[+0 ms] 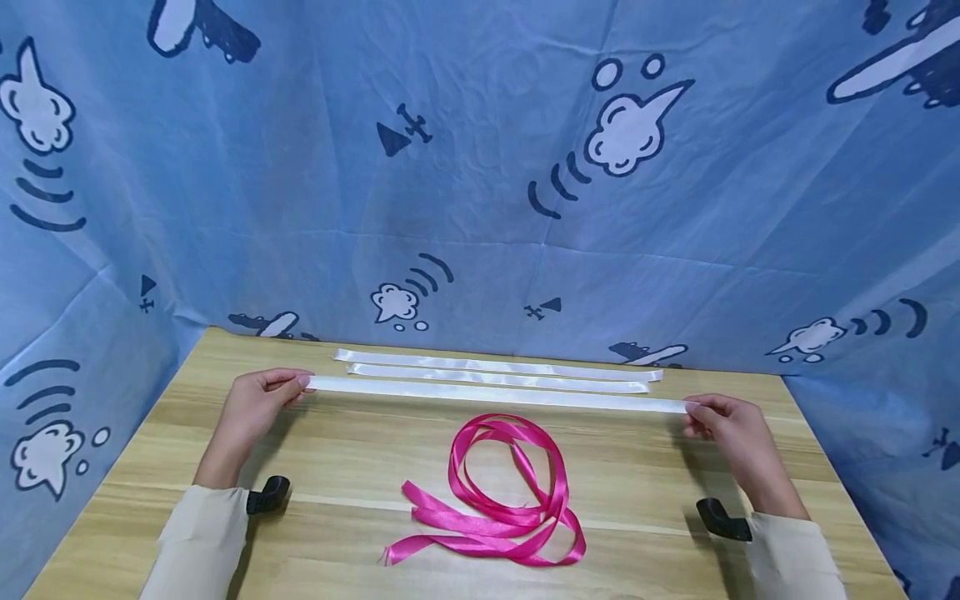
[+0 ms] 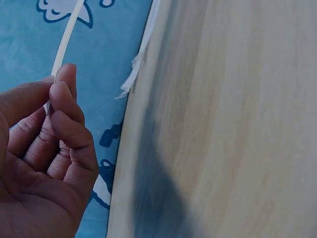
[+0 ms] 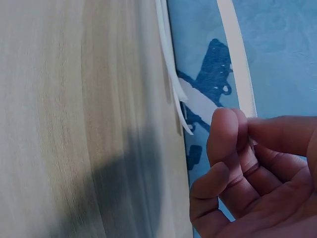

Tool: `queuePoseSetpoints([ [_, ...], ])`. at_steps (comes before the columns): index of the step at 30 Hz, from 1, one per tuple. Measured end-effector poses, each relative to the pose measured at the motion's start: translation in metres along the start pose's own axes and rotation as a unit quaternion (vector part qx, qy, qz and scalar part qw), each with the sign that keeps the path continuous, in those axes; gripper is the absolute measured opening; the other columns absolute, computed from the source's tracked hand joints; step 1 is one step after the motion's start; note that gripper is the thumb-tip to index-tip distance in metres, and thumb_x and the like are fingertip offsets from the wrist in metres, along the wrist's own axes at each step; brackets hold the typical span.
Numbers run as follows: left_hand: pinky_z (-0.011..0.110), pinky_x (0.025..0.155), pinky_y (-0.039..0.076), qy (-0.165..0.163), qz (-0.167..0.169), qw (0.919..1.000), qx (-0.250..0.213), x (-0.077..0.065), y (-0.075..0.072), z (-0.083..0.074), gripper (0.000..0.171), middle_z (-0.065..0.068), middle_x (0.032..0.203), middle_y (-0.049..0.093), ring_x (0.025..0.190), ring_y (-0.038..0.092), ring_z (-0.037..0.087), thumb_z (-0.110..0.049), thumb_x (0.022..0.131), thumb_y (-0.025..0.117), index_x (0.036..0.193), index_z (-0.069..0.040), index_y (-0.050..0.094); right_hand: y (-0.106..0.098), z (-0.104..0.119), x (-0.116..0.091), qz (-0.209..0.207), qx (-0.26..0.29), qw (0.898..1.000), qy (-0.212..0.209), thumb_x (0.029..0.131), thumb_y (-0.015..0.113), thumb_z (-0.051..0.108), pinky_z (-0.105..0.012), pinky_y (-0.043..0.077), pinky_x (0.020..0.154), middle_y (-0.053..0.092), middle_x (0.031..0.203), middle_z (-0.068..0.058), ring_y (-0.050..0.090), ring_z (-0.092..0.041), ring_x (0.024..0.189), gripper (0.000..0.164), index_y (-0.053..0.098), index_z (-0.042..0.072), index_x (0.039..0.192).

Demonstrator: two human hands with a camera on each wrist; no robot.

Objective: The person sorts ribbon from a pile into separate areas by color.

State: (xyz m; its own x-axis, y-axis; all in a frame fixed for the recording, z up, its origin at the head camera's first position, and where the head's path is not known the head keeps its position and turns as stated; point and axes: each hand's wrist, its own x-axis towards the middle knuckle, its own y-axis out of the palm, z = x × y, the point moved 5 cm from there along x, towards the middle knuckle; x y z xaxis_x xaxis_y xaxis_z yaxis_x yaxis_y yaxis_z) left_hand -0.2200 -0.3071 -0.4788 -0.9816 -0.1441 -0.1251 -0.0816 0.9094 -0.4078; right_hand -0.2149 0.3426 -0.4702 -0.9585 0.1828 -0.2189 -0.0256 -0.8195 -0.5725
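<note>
A white satin ribbon stretches nearly straight between my two hands, held above the table. My left hand pinches its left end between thumb and fingers; the left wrist view shows that ribbon rising from the pinch. At the other end, my right hand pinches the ribbon the same way. Behind it two more white ribbons lie side by side, a far ribbon and a slightly shorter near ribbon. A loosely coiled pink ribbon lies on the table between my forearms.
The wooden table has pale plank grain. A blue cloth with printed clouds and planes hangs behind it and at both sides. Black curved pieces, one at the left cuff and one at the right cuff, stick inward.
</note>
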Motion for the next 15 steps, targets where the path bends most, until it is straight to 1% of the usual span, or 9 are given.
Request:
queuePoseSetpoints([
  [3, 0.015, 0.076, 0.056, -0.001, 0.009, 0.9999, 0.004, 0.006, 0.003, 0.002, 0.044, -0.006, 0.097, 0.080, 0.083, 0.068, -0.006, -0.025, 0.104, 0.067, 0.133, 0.008, 0.067, 0.002, -0.002, 0.005, 0.002, -0.003, 1.000, 0.004, 0.111, 0.049, 0.017, -0.023, 0.057, 0.071, 0.072, 0.087, 0.003, 0.066, -0.005, 0.074, 0.040, 0.057, -0.014, 0.134],
  [7, 0.016, 0.075, 0.057, -0.012, 0.016, 0.9998, -0.001, 0.012, 0.007, 0.005, 0.041, 0.001, 0.099, 0.081, 0.081, 0.069, -0.005, -0.021, 0.105, 0.067, 0.133, 0.009, 0.066, 0.006, -0.005, 0.011, -0.001, 0.012, 1.000, 0.016, 0.110, 0.052, 0.014, -0.024, 0.059, 0.070, 0.071, 0.084, 0.002, 0.066, -0.006, 0.072, 0.035, 0.057, -0.015, 0.130],
  [11, 0.016, 0.071, 0.057, -0.022, 0.013, 0.9996, 0.008, 0.017, 0.011, 0.007, 0.038, 0.001, 0.095, 0.081, 0.077, 0.068, -0.004, -0.019, 0.105, 0.066, 0.130, 0.010, 0.067, 0.009, -0.009, 0.016, -0.005, 0.033, 0.999, 0.031, 0.109, 0.053, 0.009, -0.024, 0.060, 0.068, 0.069, 0.081, 0.003, 0.065, -0.006, 0.071, 0.029, 0.057, -0.015, 0.125],
  [15, 0.017, 0.068, 0.053, -0.014, 0.008, 0.9993, 0.034, 0.023, 0.015, 0.008, 0.035, 0.000, 0.092, 0.080, 0.075, 0.064, -0.004, -0.018, 0.105, 0.065, 0.126, 0.010, 0.069, 0.011, -0.012, 0.019, -0.010, 0.034, 0.998, 0.044, 0.108, 0.054, 0.008, -0.024, 0.060, 0.067, 0.067, 0.080, 0.003, 0.062, -0.006, 0.070, 0.027, 0.057, -0.014, 0.123],
])
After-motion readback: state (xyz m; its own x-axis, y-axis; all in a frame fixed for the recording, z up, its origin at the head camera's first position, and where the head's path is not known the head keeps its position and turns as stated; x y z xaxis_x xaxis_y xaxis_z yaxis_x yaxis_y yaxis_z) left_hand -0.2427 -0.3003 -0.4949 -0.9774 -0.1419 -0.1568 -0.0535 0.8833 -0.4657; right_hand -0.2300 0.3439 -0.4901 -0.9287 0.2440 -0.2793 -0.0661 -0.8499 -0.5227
